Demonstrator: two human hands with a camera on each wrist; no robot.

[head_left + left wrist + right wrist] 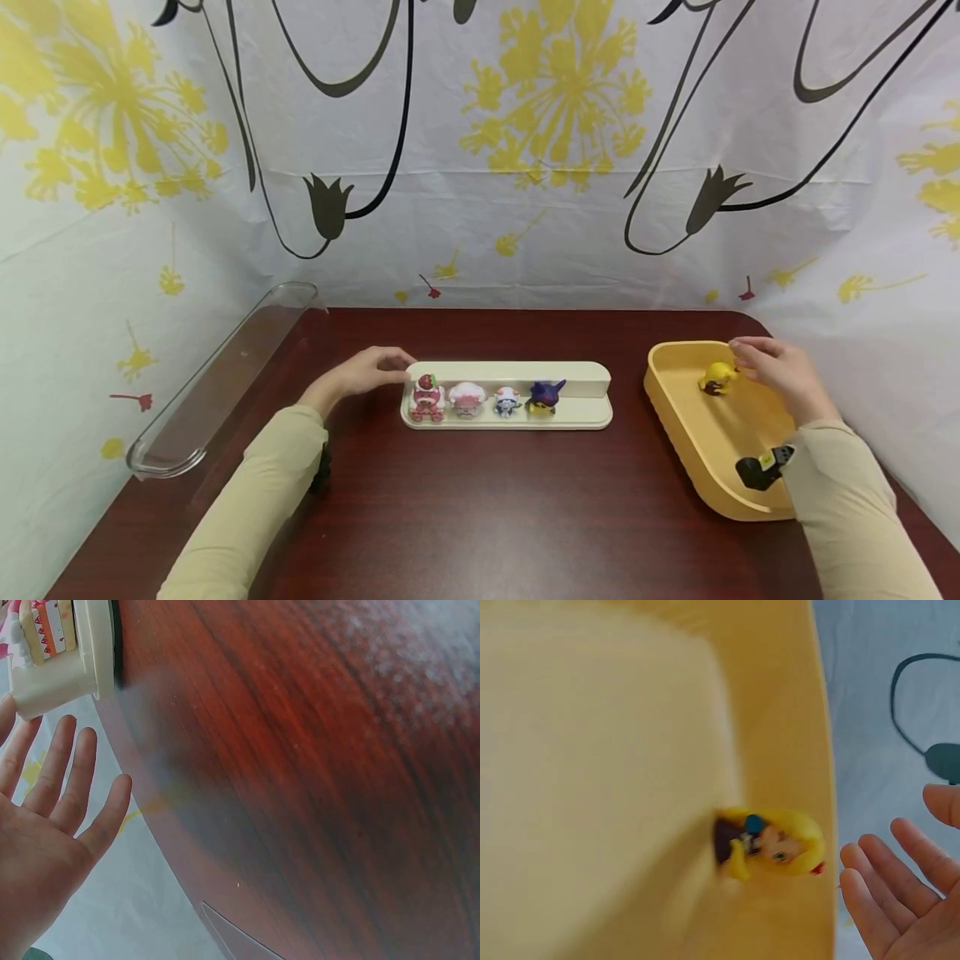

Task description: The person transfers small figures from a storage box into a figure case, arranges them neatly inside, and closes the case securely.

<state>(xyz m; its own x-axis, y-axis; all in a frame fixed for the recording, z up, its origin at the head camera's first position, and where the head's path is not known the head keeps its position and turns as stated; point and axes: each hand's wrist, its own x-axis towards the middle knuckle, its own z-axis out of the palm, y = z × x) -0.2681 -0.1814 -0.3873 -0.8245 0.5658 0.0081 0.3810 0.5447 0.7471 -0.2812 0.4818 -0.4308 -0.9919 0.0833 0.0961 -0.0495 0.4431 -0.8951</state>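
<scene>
A cream stand holds a row of small figures, among them a pink one with a strawberry top and a purple-hatted one. My left hand touches the stand's left end with its fingertips, the other fingers spread in the left wrist view. Inside the yellow tray a yellow-haired figure lies near the wall. Over the tray's far right edge is my right hand, fingers extended beside that figure; the right wrist view shows a gap between them.
A clear, long tray lies along the left edge of the dark red table. A black wrist device shows at the right sleeve, over the yellow tray. A patterned cloth hangs behind the table.
</scene>
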